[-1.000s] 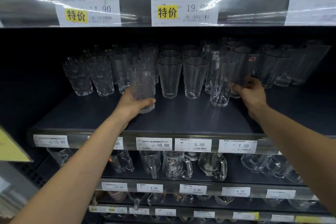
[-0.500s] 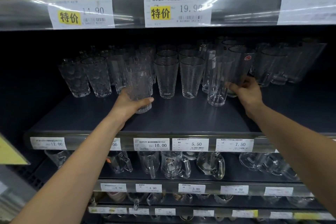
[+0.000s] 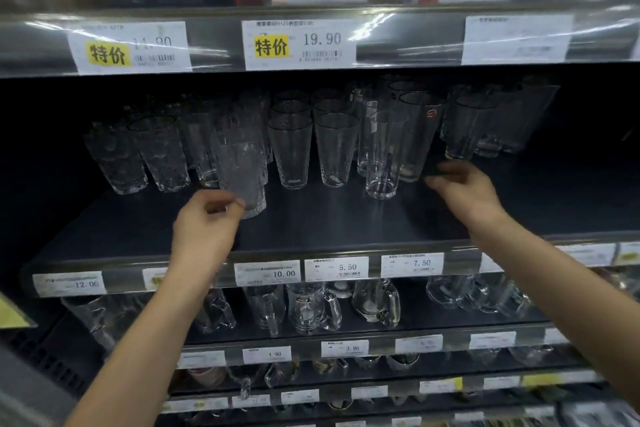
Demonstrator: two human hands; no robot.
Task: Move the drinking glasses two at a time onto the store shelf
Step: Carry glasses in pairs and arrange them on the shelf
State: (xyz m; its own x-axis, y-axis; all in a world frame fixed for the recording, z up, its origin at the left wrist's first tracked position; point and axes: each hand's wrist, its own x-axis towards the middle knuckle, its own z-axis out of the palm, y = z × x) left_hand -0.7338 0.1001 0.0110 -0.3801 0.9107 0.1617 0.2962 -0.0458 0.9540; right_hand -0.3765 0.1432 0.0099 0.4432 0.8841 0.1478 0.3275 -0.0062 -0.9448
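A textured drinking glass [image 3: 242,170] stands upright on the dark shelf [image 3: 329,222], in front of the rows. My left hand [image 3: 207,222] sits just below and left of it, fingers loosely curled, fingertips at the glass base without gripping it. A tall smooth glass [image 3: 384,156] stands upright further right. My right hand [image 3: 464,191] hovers to its right, apart from it and holding nothing. Behind these stand several more glasses: dimpled ones [image 3: 138,156] at left, tapered ones [image 3: 311,149] in the middle, tall ones [image 3: 474,121] at right.
The shelf above [image 3: 214,45] carries price labels and overhangs the glasses. The front rail [image 3: 339,269] also bears price tags. Glass mugs [image 3: 311,308] fill the shelf below. Bare shelf surface lies in front of the rows and at far right.
Both hands have let go of their glasses and drawn back toward the shelf's front edge. The textured glass and the tall glass now stand alone on the shelf.
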